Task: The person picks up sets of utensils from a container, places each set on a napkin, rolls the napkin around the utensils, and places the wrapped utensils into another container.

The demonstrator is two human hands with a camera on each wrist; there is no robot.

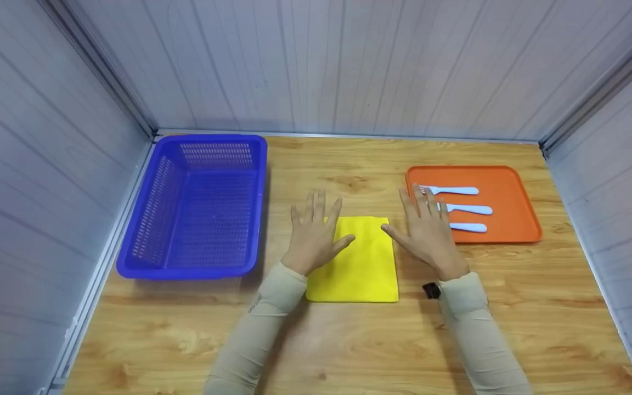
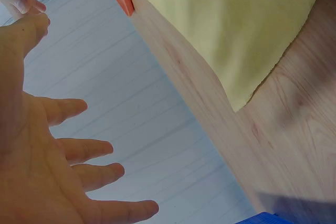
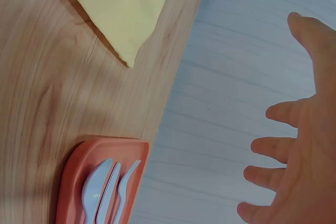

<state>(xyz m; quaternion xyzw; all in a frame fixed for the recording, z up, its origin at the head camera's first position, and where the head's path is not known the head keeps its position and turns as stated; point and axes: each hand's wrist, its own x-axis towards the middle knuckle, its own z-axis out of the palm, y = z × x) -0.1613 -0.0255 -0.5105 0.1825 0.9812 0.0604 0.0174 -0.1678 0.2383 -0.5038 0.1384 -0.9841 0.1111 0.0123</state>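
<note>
Left hand (image 1: 314, 238): released, fingers spread, gripping nothing; it hovers at the left edge of the yellow cloth (image 1: 362, 269).
Right hand (image 1: 430, 233): also released, fingers splayed, between cloth and orange tray (image 1: 508, 206).
Step in hand: seemingly a free-handed moment over the cloth, no grasp made.
Next move: probably calls for lowering the fingers and pinching an edge.
Cloth: flat on the table (image 1: 349, 351), squarish, matte, soft-looking, slightly ragged along its edge.
Tray: smooth, round-cornered, bearing 3 pale, plastic-looking pieces side by side: fork (image 1: 458, 190), knife (image 1: 472, 209), spoon (image 1: 470, 226).
Blue basket (image 1: 184, 272): rectangular, perforated, left of the cloth.
Table: wood-grained.
Walls (image 1: 316, 66): pale, streaked panels.
</note>
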